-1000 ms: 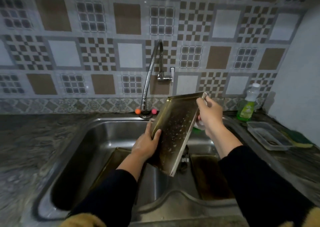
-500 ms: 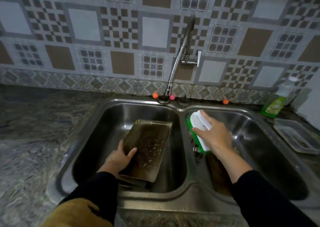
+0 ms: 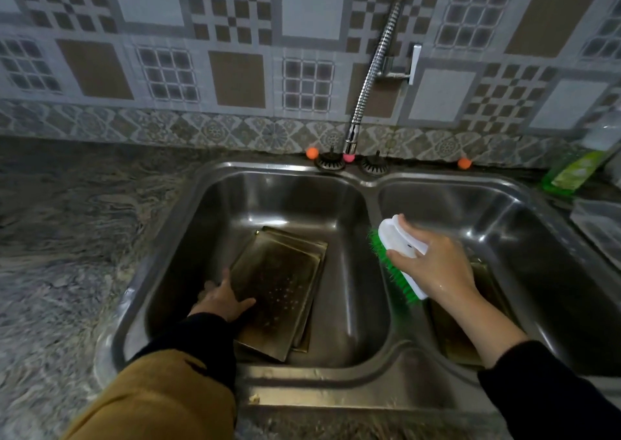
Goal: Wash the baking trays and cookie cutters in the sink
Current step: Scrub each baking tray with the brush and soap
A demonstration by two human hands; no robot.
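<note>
Green-bristled, with a white plastic back, the scrub brush [image 3: 401, 260] is gripped by the right hand [image 3: 437, 265]: the fingers [image 3: 408, 229] curl over the top of the white body and the thumb presses its near side. The brush hangs above the divider between the two basins, bristles pointing left and down, touching nothing else. The left hand [image 3: 223, 300] is inside the left basin with its fingers spread and relaxed, the thumb extended onto the near left corner of the top baking tray [image 3: 279, 288]; it rests on the tray without curling around it. That tray lies flat on the basin floor, its dark surface speckled with pale spots, stacked slightly askew on at least one more tray [image 3: 317, 255] whose edges show along the far and right sides. A further dark tray [image 3: 460, 335] lies in the right basin, partly hidden by the right forearm. The stainless double sink [image 3: 336, 379] is set into a grey marbled counter [image 3: 67, 238]. A flexible metal faucet [image 3: 373, 70] rises from the back rim between the basins, before a patterned tile wall [image 3: 235, 53]. A green dish soap bottle [image 3: 578, 167] and a clear container [image 3: 598, 228] stand on the counter at the far right. No cookie cutters can be made out.
</note>
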